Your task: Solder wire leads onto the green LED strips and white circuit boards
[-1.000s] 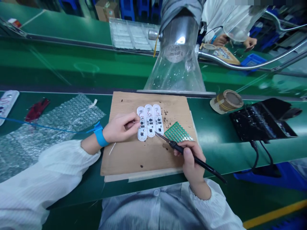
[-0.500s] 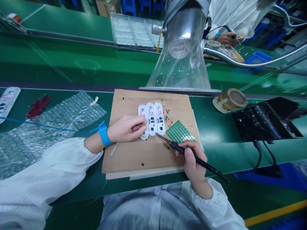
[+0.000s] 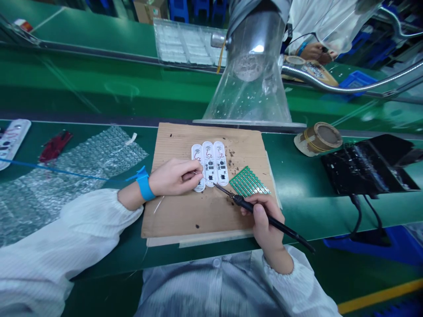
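We are recording the left hand [image 3: 175, 177] pinching closed against the leftmost of three white circuit boards [image 3: 209, 164], which are lying side by side on a cardboard sheet [image 3: 185, 220]. The right hand [image 3: 262, 220] is gripping a soldering iron [image 3: 284, 230], its tip just beside the boards, near a green circuit panel [image 3: 248, 181].

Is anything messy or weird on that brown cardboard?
Yes, dark specks are scattered on the cardboard sheet, just beside the white circuit boards and near the soldering iron in the right hand. They stand out because they look like dirty burnt bits on plain cardboard.
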`<action>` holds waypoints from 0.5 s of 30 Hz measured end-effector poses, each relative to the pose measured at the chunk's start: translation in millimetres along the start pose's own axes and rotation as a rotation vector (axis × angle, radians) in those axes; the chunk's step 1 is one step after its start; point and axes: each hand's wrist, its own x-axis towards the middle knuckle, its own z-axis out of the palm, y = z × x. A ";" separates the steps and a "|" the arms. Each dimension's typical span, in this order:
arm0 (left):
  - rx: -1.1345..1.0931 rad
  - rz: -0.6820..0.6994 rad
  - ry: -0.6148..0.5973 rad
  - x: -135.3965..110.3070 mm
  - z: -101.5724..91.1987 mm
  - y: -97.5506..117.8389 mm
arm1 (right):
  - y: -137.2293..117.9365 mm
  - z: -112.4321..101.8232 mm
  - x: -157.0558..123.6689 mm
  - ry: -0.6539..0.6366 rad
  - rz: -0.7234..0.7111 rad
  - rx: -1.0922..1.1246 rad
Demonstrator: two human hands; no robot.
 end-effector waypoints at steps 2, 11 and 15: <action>0.000 0.009 0.004 -0.1 0.3 0.0 | 0.0 0.8 0.2 0.010 -0.002 0.015; 0.001 0.014 0.014 0.1 0.1 0.3 | 1.1 -0.8 -0.5 -0.023 -0.006 0.004; 0.005 0.045 0.021 -0.3 0.2 0.0 | 2.4 -1.3 -1.6 -0.030 -0.005 0.003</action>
